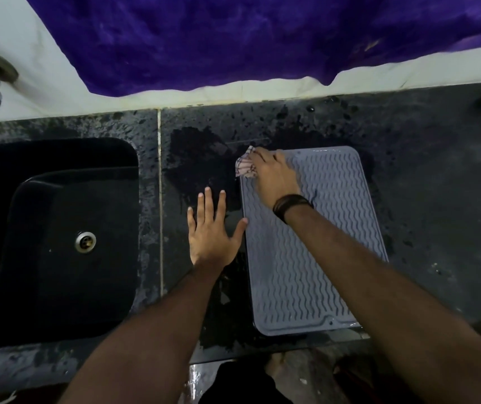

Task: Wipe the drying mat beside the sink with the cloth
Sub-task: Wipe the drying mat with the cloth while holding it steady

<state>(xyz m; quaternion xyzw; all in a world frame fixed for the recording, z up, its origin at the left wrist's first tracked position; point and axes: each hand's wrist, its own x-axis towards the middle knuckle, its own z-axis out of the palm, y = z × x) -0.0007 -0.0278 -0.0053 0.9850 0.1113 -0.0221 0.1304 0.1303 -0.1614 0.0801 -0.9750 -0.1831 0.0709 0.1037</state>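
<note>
Two bare forearms reach forward from the bottom edge. On the dark speckled stone counter (425, 176) lies the drying mat (315, 258), a grey rectangle with rounded corners and wavy ridges. At its far left corner the right hand (274, 176), with a dark band on the wrist, is closed over a crumpled checked cloth (244, 166) and presses it down. Beside the mat's left edge the left hand (211, 228) lies flat with fingers spread, holding nothing, its thumb touching the mat. Wet patches darken the counter. Left of them is the black sink (58, 228), and a purple towel (262, 39) hangs behind.
</note>
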